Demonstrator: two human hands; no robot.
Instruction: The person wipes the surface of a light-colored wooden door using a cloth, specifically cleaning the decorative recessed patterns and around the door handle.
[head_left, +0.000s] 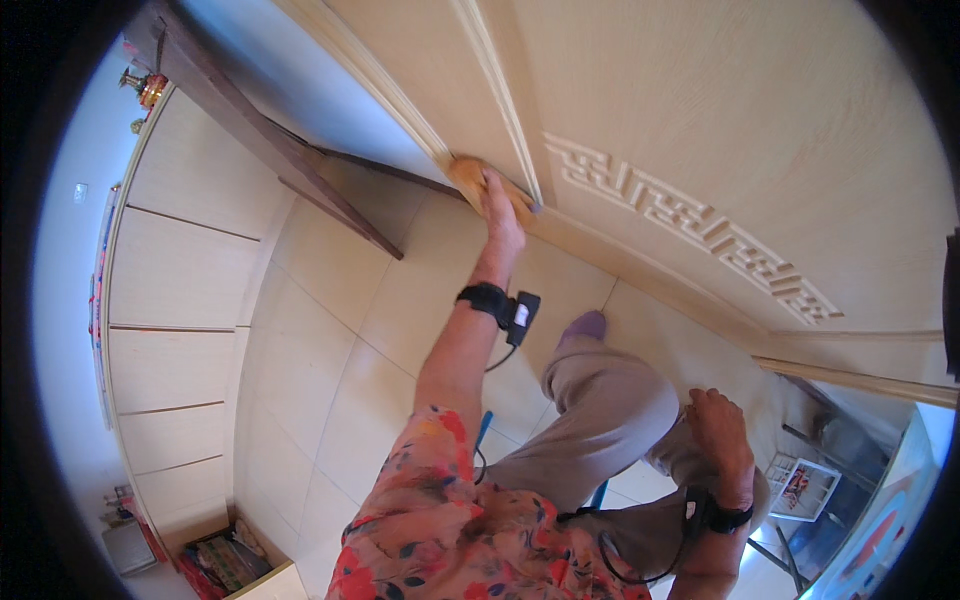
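Note:
My left hand (501, 206) reaches out and presses an orange-brown cloth or pad (469, 176) against the lower corner of a pale wooden panel (675, 97). The fingers are partly hidden behind the cloth. A raised fret pattern (690, 225) runs along the panel, right of this hand. My right hand (716, 427) lies over my bent knee with nothing seen in it, its fingers loosely curved. Each wrist wears a black strap with a small device; the left one (521, 319) trails a cable.
A dark wooden door edge (300, 165) slants across the upper left. Along the left stands a low pale cabinet (180, 270), with an open box of items (225, 562) at its near end. Below the panel's right end sits a white basket (806, 487). Light tiles (315, 322) cover the floor.

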